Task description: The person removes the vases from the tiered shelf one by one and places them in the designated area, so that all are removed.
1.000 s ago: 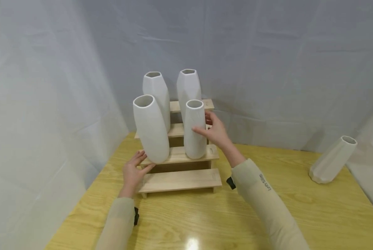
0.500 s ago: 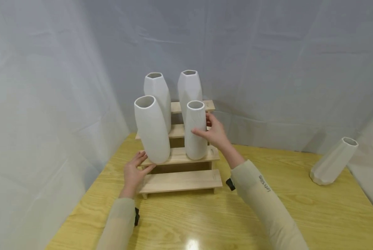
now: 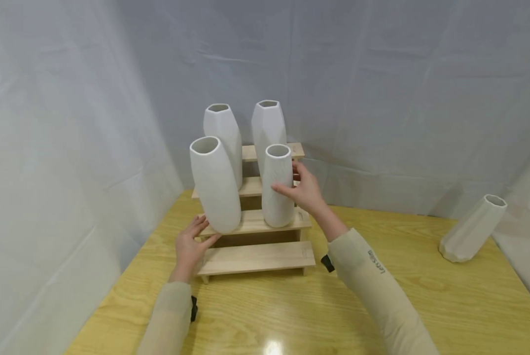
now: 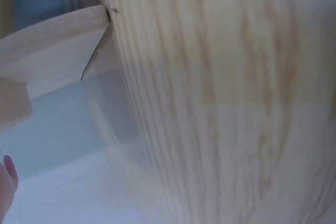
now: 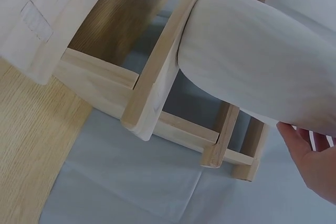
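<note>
In the head view, a stepped wooden stand (image 3: 258,257) bears several white vases. My right hand (image 3: 308,190) holds the small round-mouthed vase (image 3: 277,197) on the second step from the front, thumb across its front and fingers at its right side. That vase (image 5: 257,56) stands on the board in the right wrist view, with my right hand (image 5: 310,156) at its side. My left hand (image 3: 189,246) is spread at the left end of the same step, fingertips close to the base of the wide-mouthed vase (image 3: 216,187), thumb along the board's front edge.
Behind these, two faceted vases rise on the left (image 3: 222,130) and right (image 3: 268,123). A ribbed vase (image 3: 472,229) stands apart on the wooden table (image 3: 380,236) at the right. Pale sheeting (image 3: 380,98) hangs around the table.
</note>
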`<state>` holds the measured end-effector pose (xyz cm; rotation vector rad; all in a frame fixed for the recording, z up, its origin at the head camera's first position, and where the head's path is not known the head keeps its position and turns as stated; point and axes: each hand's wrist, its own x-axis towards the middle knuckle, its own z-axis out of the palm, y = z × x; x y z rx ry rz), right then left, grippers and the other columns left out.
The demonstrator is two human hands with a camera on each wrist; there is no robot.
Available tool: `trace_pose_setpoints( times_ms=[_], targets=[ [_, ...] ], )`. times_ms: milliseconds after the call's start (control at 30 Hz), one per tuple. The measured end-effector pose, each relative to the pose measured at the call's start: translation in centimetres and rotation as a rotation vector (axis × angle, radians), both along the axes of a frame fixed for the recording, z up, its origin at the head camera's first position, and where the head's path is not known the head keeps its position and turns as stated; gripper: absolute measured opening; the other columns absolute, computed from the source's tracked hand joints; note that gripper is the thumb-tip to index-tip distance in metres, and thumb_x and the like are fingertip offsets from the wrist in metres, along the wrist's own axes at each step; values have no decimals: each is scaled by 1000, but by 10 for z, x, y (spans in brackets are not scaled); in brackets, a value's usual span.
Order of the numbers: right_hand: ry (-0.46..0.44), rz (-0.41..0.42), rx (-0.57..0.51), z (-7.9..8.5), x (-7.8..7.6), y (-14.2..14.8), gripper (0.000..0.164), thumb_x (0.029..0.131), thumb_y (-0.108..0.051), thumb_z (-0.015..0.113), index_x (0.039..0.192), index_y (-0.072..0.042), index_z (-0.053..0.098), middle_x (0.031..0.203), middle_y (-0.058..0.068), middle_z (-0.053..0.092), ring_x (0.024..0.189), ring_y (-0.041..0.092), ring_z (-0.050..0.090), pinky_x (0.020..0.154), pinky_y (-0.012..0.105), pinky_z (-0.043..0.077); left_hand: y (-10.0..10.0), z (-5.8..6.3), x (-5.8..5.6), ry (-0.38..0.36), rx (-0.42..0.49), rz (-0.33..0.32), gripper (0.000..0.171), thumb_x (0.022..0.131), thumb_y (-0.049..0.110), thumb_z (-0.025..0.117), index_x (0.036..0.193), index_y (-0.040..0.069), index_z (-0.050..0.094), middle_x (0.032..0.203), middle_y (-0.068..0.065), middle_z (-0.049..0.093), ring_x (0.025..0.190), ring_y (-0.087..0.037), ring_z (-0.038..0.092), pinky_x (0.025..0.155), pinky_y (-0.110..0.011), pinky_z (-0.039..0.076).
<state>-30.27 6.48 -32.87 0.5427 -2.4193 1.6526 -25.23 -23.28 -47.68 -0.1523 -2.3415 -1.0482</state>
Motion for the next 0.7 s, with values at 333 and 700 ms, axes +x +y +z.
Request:
trace_pose_setpoints(
  times_ms=[333,700],
  targets=[
    [33,-34,-81,-5,6,-2,65,71,-23,75,125,-7,43,114,12,52,99,27,51,79,40,48,0,1,3,38,-18,0,51,65,27,79,107,2,63,118,-10,55,117,-26,44,96,-45,35],
    [44,-116,-150,-1,19,13,62,69,-17,76,122,-4,46,110,15,52,98,27,51,80,38,48,0,2,-1,55,-24,-5,52,64,27,79,106,2,63,118,-10,56,116,-27,44,96,-46,34]
  ],
)
